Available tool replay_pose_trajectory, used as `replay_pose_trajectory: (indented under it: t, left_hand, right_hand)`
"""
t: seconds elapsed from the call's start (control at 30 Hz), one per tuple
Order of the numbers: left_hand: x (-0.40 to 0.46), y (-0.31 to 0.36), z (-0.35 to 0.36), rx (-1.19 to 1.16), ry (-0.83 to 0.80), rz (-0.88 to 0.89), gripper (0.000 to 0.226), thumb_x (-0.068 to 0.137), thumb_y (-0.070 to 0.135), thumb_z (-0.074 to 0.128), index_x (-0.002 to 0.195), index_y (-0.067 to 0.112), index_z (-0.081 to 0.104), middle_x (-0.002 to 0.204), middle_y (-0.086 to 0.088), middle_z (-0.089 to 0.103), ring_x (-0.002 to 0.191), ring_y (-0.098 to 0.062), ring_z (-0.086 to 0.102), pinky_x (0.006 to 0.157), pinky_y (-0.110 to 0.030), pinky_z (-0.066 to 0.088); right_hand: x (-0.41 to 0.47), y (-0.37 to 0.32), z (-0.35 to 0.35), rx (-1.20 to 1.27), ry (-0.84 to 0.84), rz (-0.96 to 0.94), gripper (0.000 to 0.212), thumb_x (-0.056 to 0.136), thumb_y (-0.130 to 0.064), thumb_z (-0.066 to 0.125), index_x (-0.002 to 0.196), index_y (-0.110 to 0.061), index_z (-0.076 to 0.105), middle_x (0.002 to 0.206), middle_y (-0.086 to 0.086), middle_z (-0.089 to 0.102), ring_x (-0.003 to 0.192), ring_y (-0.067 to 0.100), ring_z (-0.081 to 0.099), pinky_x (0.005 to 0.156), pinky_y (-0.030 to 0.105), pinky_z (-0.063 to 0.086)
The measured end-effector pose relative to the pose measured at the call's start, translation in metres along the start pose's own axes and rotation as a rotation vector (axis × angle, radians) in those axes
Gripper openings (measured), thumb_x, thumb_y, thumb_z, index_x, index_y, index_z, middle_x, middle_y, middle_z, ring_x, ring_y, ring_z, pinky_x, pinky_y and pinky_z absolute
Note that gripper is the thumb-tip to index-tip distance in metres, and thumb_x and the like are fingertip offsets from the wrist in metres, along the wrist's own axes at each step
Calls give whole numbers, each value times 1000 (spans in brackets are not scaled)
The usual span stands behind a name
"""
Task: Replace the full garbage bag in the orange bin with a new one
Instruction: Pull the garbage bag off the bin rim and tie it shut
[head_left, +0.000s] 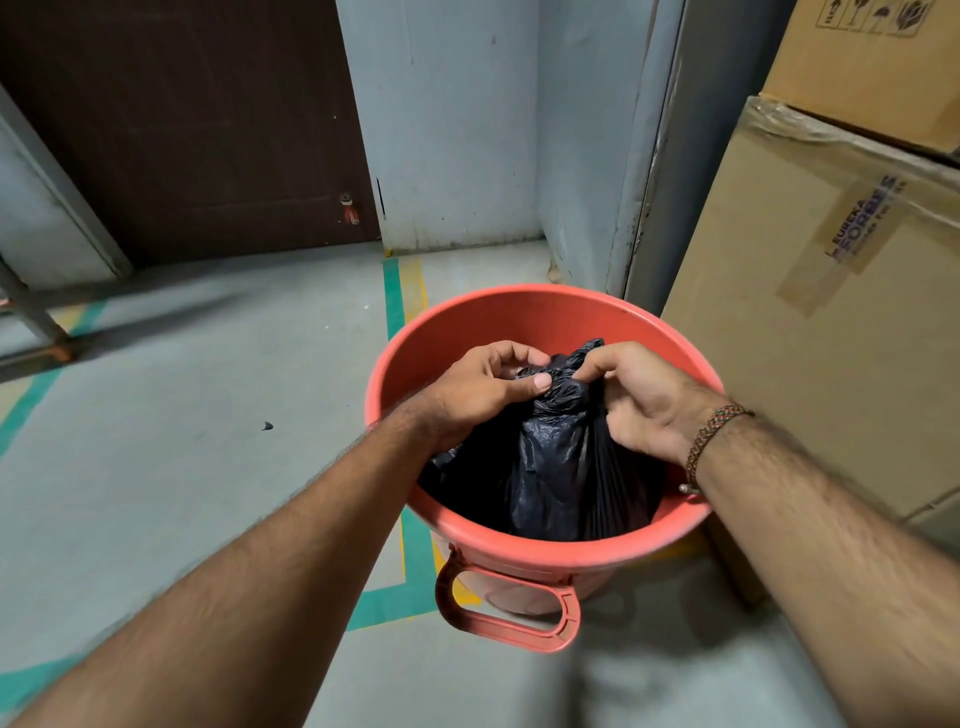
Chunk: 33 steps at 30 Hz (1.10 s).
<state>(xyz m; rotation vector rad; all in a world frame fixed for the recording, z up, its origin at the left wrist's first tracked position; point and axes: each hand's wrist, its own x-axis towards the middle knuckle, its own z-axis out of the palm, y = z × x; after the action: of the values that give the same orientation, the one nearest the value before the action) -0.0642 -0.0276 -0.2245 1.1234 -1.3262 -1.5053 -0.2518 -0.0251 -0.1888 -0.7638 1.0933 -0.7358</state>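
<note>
An orange plastic bin (524, 319) stands on the floor in front of me, its handle facing me. Inside it sits a full black garbage bag (550, 478), its top gathered into a bunch (566, 376). My left hand (483, 384) grips the gathered neck from the left, thumb laid across the plastic. My right hand (644, 400) pinches the same bunch from the right; a braided bracelet circles that wrist. Both hands are inside the bin's rim. No new bag is in view.
Stacked cardboard boxes (831, 291) stand close against the bin's right side. A brown door (197, 124) and pale wall corner (457, 130) lie behind. Grey concrete floor with green and yellow painted lines (395, 296) spreads to the left. A metal frame leg (36, 317) sits far left.
</note>
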Motion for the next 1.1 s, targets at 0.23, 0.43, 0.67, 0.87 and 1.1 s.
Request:
replay_pose_trajectory:
  t: [0.23,0.43,0.67,0.87,1.1]
  left_hand:
    - [2,-1,-2,-64,43,-48,25,93,-4,67,116,4,63,91,-13,69,72,-15,68,72,-25,58]
    - [0,0,-3,-75,32,-77,20,92,0,70,111,0,72,95,-16,75,80,-20,71,82,-31,60]
    - [-3,2,-11,-82,85,-115,31,88,4,75,117,-8,70,104,-24,72,91,-28,68,90,-39,58]
    - [-3,10,-13,-219,50,-205,22,97,-1,61,117,-3,71,95,-13,76,82,-20,74,80,-29,63]
    - [0,8,-16,-142,227,-246,21,93,1,68,112,6,78,99,-12,79,90,-22,73,95,-34,59]
  right_hand:
    - [-3,0,-9,-300,4,-105,71,63,16,74,127,-10,57,123,29,68,111,42,70,103,58,53]
    - [-8,4,-5,-695,204,-453,81,51,-18,90,109,-49,44,117,2,60,101,34,70,90,56,58]
    - [-6,4,1,-1044,219,-684,22,81,-19,85,96,-36,82,116,-7,71,112,7,62,104,25,42]
    - [-11,6,-3,-698,179,-437,10,94,-17,73,96,-20,82,90,-1,81,92,16,76,91,33,58]
    - [-14,1,-10,-580,188,-281,15,96,-11,67,95,-6,81,95,13,80,102,33,74,101,45,56]
